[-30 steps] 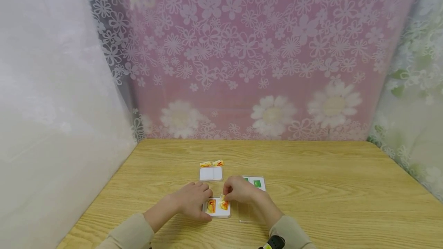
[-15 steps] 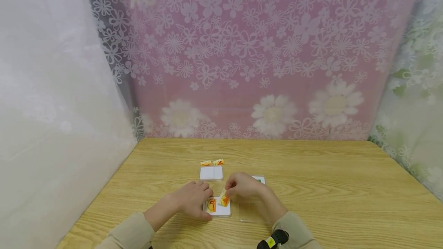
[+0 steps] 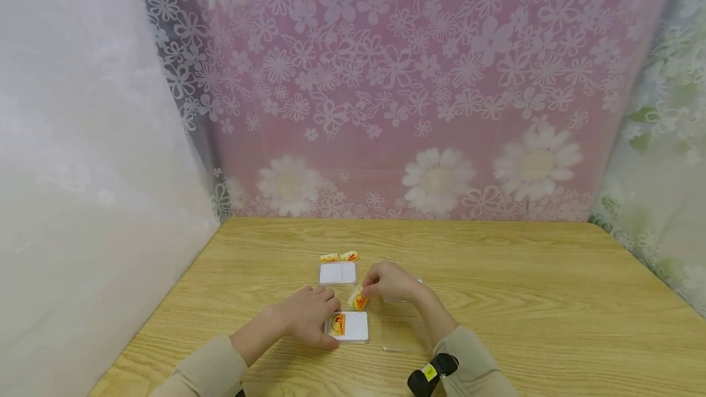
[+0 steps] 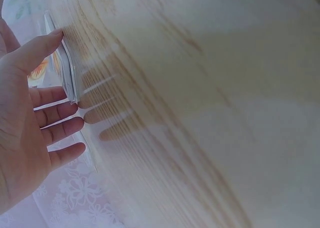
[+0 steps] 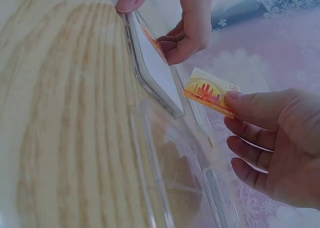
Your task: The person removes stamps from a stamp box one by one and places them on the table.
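Change: the stamp (image 3: 358,299) has come off the right half of the white card (image 3: 355,327) in the near case (image 3: 354,342) over the last second and moved toward the far side. That half now shows bare; the second stamp (image 3: 338,325) still lies on the left half, by the fingers. Judgement: the near case is half unloaded, with one stamp to go.

Right hand (image 3: 390,283): grip closed to a pinch, thumb against fingertips, holding the stamp by one end. Left hand (image 3: 309,317): grip spread across the near case's left end, thumb at the near edge, fingers at the far edge, steadying it.

On the tabletop (image 3: 496,287): far case (image 3: 337,284) with two far stamps (image 3: 349,256) just beyond it; lid (image 3: 393,350), clear, right of the near case.

Views: head leaves the stamp's height uncertain. Right wrist shows it held apart from the card, tilted, with a skyline print and "120" legible. Left wrist sees the near case almost edge-on and in glare; the thumb seems to touch the edge, but fingertip contact is hard to confirm there.
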A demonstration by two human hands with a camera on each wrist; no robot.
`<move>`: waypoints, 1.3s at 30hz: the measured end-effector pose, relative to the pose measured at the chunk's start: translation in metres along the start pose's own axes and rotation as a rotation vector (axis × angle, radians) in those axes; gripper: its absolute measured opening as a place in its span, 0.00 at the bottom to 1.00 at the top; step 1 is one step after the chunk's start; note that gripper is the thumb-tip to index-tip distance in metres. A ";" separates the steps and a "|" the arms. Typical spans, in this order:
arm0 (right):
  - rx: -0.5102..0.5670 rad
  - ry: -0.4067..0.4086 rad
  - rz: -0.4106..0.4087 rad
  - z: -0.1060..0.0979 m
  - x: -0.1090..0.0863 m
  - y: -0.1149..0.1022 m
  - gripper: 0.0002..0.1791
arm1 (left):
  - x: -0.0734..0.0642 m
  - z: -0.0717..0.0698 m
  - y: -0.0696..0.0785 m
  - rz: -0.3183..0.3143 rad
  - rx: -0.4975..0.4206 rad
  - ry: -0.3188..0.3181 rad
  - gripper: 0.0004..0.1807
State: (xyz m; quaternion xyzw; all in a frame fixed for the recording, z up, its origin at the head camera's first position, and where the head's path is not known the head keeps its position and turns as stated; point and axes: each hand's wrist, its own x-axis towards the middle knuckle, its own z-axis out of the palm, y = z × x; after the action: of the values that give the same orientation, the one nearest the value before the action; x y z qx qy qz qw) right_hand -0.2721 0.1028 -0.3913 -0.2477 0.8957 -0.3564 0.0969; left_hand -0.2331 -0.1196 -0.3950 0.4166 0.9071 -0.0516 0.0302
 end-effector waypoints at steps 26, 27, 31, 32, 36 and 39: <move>-0.029 0.021 0.034 0.007 0.009 0.002 0.07 | -0.001 -0.004 0.000 0.006 0.021 -0.003 0.27; -0.018 0.020 0.038 0.008 0.008 0.003 0.07 | -0.001 -0.004 0.000 0.006 0.022 -0.001 0.28; -0.005 0.020 0.040 0.009 0.008 0.004 0.07 | -0.002 -0.005 0.001 0.007 0.020 0.001 0.28; -0.015 0.021 0.042 0.009 0.008 0.004 0.07 | -0.002 -0.005 0.001 0.007 0.017 0.001 0.28; -0.046 0.017 0.066 0.011 0.010 0.005 0.07 | -0.002 -0.005 0.002 0.004 0.005 -0.004 0.28; -0.065 0.014 0.079 0.012 0.011 0.006 0.08 | -0.002 -0.005 0.002 0.003 -0.002 -0.009 0.27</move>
State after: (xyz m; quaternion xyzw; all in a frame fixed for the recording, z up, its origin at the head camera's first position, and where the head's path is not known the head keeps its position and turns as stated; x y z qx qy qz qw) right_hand -0.2796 0.0937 -0.4042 -0.2127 0.9165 -0.3249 0.0964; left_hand -0.2304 -0.1194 -0.3897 0.4177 0.9064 -0.0524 0.0351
